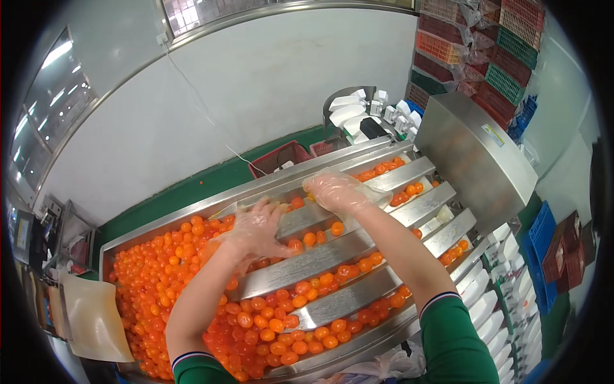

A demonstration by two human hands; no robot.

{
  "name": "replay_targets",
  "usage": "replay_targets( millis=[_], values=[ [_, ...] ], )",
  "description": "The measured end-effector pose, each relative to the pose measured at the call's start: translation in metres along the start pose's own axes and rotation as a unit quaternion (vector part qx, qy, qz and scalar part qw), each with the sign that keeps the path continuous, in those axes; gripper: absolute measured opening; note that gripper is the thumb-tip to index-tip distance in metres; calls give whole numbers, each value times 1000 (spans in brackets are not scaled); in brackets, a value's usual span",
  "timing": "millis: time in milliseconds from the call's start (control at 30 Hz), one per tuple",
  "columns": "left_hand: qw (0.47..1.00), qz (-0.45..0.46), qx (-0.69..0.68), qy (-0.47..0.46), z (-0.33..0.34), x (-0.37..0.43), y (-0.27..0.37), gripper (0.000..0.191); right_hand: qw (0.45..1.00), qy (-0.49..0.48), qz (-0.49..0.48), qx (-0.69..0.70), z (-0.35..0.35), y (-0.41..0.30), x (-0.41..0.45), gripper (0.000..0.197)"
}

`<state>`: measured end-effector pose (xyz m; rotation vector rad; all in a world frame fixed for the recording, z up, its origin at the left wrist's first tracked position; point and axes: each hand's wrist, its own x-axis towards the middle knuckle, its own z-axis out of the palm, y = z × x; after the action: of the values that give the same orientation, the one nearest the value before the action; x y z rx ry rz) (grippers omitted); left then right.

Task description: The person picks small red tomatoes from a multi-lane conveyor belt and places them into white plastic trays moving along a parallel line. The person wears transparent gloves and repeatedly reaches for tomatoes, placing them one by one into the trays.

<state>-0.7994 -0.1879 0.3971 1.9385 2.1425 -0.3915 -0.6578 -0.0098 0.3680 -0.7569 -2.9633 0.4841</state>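
Note:
My left hand (259, 230), in a clear plastic glove, is spread over the channel heads of a stainless-steel sorting table (307, 266). Its fingers are apart, beside small glossy orange balls (163, 269) that look like egg yolks or small fruit. Across the upper channels reaches my right hand (336, 192), also in a clear glove. Its fingers are bent down at a metal divider, with a yellowish ball (311, 196) by the fingertips; whether they grip it is hidden. Balls lie heaped at the table's left end and in rows along the channels.
A steel housing (475, 153) covers the channels' right end. White trays (482, 307) line a conveyor beyond it. Stacked plastic crates (508, 62) stand at the back right. A white cable (206, 110) hangs down to a red crate (283, 156) behind the table. A curved cream-coloured panel (93, 317) stands at left.

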Motion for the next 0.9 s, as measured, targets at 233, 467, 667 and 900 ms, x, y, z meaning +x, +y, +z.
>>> replay_targets(
  millis=[233,467,667,900],
  values=[
    [993,-101,22,-52,3,-63,-57,103,997,-65,22,-34,1,-9,15,38],
    [962,-232,3,-141,23,-109,-119,50,998,-57,35,-6,-14,-11,1,43],
    [901,-407,24,-150,60,-162,-174,33,989,-1,-145,29,-9,-7,-25,30],
    [848,-514,57,-118,27,-197,-169,32,984,-54,-151,-73,15,-18,-71,21]
  ],
)
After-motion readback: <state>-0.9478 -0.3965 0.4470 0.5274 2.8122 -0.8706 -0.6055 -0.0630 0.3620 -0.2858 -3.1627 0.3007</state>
